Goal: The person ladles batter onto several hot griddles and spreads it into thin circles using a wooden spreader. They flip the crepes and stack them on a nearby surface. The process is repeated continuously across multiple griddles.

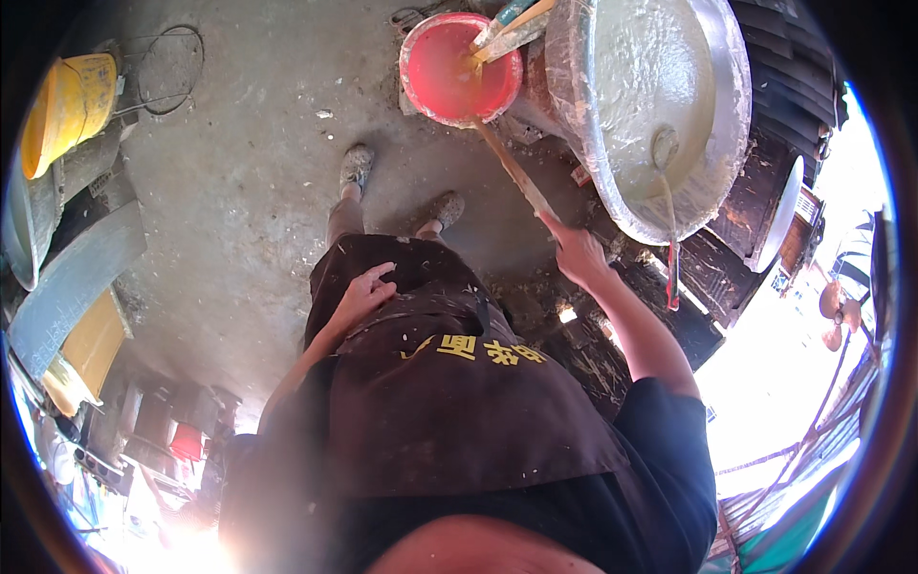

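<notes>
My right hand [580, 254] is closed round the upper end of a long wooden stick [516, 172], which slants down to the rim of a red bucket [418, 96]. Reddish liquid shows inside, and wooden handles [516, 36] lean in from its far right side. My left hand [366, 295] lies against the front of my dark apron [459, 411], its fingers partly stretched and apart, with nothing in it. To the right of the bucket stands a big basin [612, 203] of pale, thick liquid. A ladle [667, 177] rests in it, its red-tipped handle hanging over the near rim.
At the far left is a yellow bucket [81, 100], near a wire loop [172, 72] on the concrete floor [239, 172]. Curved boards [81, 277] stand below it. Dark, splattered timber lies under the basin, and a fan [840, 314] is at the right edge.
</notes>
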A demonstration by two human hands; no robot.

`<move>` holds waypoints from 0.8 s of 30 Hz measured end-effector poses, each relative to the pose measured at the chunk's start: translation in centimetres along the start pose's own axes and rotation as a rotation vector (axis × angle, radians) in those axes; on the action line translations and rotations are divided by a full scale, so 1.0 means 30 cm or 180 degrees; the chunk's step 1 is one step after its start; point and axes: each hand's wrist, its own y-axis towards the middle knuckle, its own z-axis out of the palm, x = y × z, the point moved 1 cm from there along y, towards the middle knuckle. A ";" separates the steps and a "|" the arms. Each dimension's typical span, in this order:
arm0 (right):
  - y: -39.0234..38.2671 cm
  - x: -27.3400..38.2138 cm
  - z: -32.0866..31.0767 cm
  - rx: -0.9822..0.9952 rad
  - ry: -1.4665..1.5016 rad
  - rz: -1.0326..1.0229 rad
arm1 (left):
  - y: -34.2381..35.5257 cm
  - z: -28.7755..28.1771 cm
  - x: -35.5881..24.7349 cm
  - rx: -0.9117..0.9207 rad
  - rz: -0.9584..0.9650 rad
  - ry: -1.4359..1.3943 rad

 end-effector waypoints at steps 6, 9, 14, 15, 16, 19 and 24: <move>0.518 0.188 0.009 -0.0305 -0.0244 -0.0021 | -0.026 -0.052 0.057 -0.0077 -0.0209 -0.0348; 0.575 0.262 -0.058 -0.0663 -0.0574 0.0072 | -0.047 -0.066 0.066 -0.0127 -0.0295 -0.0563; 0.466 0.352 -0.247 -0.0470 -0.0893 0.0412 | -0.045 -0.076 0.048 -0.0060 0.0007 -0.0767; 0.457 0.330 -0.271 -0.0518 -0.0943 0.0406 | -0.050 -0.085 0.029 -0.0048 0.0047 -0.0723; 0.457 0.314 -0.291 -0.0570 -0.0993 0.0387 | -0.052 -0.097 0.017 -0.0050 0.0091 -0.0681; 0.420 0.342 -0.306 -0.0127 -0.0928 0.0467 | -0.065 -0.128 0.020 -0.0168 0.0049 -0.0746; 0.644 0.204 -0.146 0.0903 0.0035 -0.0531 | -0.072 -0.161 0.048 -0.0172 0.0065 -0.0714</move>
